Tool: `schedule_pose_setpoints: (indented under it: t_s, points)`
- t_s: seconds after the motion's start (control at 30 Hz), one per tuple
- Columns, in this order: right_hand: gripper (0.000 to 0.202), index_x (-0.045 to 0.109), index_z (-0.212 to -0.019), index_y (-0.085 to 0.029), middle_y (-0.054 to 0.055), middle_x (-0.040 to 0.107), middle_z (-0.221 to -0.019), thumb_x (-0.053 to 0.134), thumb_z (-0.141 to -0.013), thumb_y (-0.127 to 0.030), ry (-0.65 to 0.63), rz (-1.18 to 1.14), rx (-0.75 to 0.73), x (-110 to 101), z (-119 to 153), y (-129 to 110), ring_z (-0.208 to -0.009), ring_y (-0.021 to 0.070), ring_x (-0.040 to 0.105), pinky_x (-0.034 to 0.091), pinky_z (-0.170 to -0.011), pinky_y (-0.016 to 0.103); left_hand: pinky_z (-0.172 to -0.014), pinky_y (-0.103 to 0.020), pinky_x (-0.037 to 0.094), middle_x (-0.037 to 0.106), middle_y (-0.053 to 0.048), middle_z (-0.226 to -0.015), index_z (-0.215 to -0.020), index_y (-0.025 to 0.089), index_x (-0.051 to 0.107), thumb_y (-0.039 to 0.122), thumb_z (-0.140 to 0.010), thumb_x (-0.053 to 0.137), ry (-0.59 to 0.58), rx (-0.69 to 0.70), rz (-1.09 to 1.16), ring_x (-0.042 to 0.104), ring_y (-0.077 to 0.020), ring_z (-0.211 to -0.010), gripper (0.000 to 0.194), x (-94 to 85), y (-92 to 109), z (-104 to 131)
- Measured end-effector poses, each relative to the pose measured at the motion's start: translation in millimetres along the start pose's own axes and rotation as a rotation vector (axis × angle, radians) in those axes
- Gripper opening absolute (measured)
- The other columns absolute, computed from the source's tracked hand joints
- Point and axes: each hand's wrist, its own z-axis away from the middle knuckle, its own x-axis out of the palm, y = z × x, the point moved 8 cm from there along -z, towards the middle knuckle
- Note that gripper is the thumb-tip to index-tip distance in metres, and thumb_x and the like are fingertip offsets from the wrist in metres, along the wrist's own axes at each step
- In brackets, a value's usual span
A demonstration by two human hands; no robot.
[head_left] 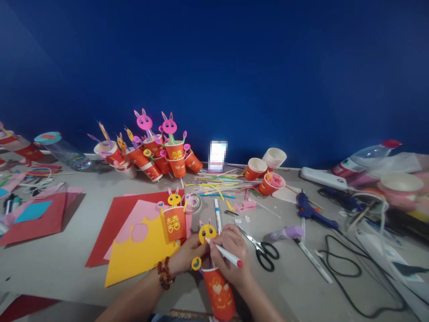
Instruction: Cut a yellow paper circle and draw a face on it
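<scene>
One red cup [219, 294] leans just beside the right hand [236, 245], a yellow rabbit face [207, 232] above its rim — that hand pinches a white marker [228, 256] at the face, left hand [187, 256] adjoining, grip too hidden to tell.

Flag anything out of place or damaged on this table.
Thin coloured sticks lie strewn untidily across one another at the back, and small white scraps lie loose beyond the right hand. Nothing appears spilled; the nearest orange-red cup looks intact where visible.

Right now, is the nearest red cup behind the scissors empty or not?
Not empty: the red cup holds pink and orange pieces, which show inside its rim.
</scene>
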Motion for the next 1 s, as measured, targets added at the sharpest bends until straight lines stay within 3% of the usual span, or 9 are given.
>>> schedule_pose_setpoints:
  t_s: [0.53,0.73,1.0]
  points:
    - [0.015,0.056,-0.077,-0.024,-0.004,0.063,-0.062,0.057,-0.082,-0.01,-0.012,-0.025,-0.001,1.6,2.3,2.0,-0.057,0.0156,0.056,0.046,-0.08,0.041,-0.076,-0.03,0.045,0.065,-0.003,-0.076,-0.087,0.014,0.072,0.064,-0.078,0.068,-0.021,0.04,-0.035,0.054,-0.0183,-0.076,0.051,2.0,7.1,0.3]
    - [0.015,0.055,-0.075,-0.024,-0.004,0.06,-0.059,0.055,-0.082,-0.01,0.072,-0.022,-0.007,-5.2,2.2,0.2,-0.054,0.015,0.052,0.047,-0.078,0.04,-0.071,-0.029,0.044,0.06,-0.001,-0.07,-0.084,0.013,0.07,0.067,-0.078,0.066,-0.007,0.027,-0.029,0.051,-0.0155,-0.069,0.054,0.1,0.0,-0.8]
    - [0.016,0.055,-0.074,-0.024,-0.003,0.059,-0.059,0.055,-0.084,-0.011,0.048,-0.015,0.004,-3.1,2.0,1.2,-0.055,0.0151,0.052,0.047,-0.078,0.04,-0.074,-0.029,0.045,0.059,0.0,-0.069,-0.086,0.013,0.071,0.065,-0.08,0.066,-0.004,0.039,-0.036,0.051,-0.0162,-0.072,0.052,-2.0,-1.8,-1.8]
